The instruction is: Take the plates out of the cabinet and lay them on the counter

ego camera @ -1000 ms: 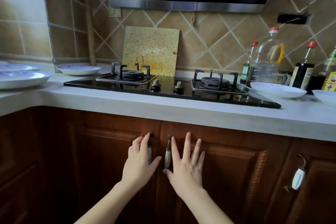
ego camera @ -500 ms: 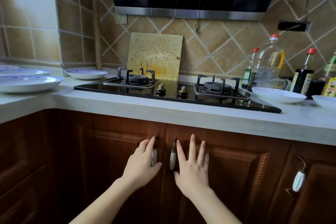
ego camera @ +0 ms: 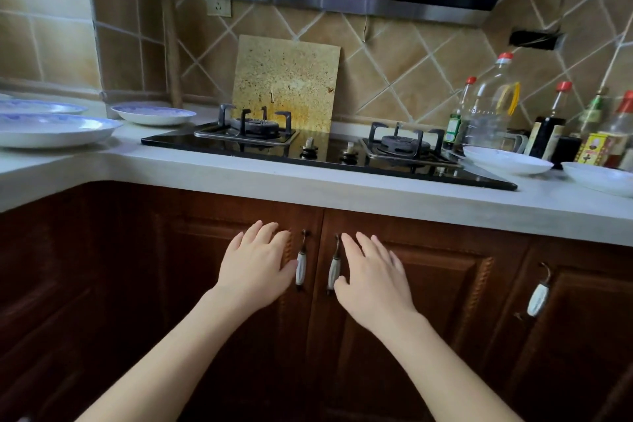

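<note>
A: Hands? Quick.

B: Left hand [ego camera: 255, 265] flat on the left cabinet door [ego camera: 191, 271], fingers straight, thumb just beside the left handle [ego camera: 301, 267]. Right hand [ego camera: 371, 276] spread flat on the right door [ego camera: 445, 284], thumb by its handle [ego camera: 333, 272]. Neither hand is wrapped round anything.

A: Plates?

B: Five on the bench [ego camera: 308, 185]: three blue-patterned ones at left [ego camera: 51, 128], [ego camera: 37, 107], [ego camera: 152, 113], two white at right [ego camera: 507, 159], [ego camera: 597, 176]. Both doors closed, so I can't tell if any are left inside.

A: Risks?

B: Judging only: palms on the panels can't pull the doors, so fingers need to hook the handles, and those look smooth, could slip. The near white plate sits touching or overlapping the hob [ego camera: 325, 151] corner, might rock. Big left plate is near the bench edge; an elbow rising past could knock it.
</note>
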`<action>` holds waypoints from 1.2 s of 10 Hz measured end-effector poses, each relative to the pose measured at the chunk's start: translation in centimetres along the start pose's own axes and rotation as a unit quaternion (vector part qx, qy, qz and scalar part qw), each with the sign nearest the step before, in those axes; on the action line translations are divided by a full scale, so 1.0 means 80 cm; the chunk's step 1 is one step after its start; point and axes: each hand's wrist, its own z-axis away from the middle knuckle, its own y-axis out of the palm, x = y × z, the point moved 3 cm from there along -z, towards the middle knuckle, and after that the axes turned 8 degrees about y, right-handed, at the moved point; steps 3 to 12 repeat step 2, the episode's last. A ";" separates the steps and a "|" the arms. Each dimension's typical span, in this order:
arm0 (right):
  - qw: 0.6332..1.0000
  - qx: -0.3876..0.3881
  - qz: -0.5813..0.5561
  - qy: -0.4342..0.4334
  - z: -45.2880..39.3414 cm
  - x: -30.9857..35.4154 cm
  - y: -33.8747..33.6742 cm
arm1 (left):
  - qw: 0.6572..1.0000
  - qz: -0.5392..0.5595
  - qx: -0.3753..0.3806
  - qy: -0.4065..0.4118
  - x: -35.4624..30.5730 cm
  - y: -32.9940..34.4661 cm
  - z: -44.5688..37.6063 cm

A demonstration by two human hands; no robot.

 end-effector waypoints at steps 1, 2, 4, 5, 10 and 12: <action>0.999 0.032 0.002 0.024 -0.005 0.004 -0.018 | 1.000 0.011 0.023 0.005 -0.005 -0.023 -0.006; 0.997 0.070 0.015 0.031 -0.014 0.008 -0.036 | 0.998 0.014 0.055 0.016 -0.008 -0.053 -0.022; 0.997 0.070 0.015 0.031 -0.014 0.008 -0.036 | 0.998 0.014 0.055 0.016 -0.008 -0.053 -0.022; 0.997 0.070 0.015 0.031 -0.014 0.008 -0.036 | 0.998 0.014 0.055 0.016 -0.008 -0.053 -0.022; 0.997 0.070 0.015 0.031 -0.014 0.008 -0.036 | 0.998 0.014 0.055 0.016 -0.008 -0.053 -0.022; 0.997 0.070 0.015 0.031 -0.014 0.008 -0.036 | 0.998 0.014 0.055 0.016 -0.008 -0.053 -0.022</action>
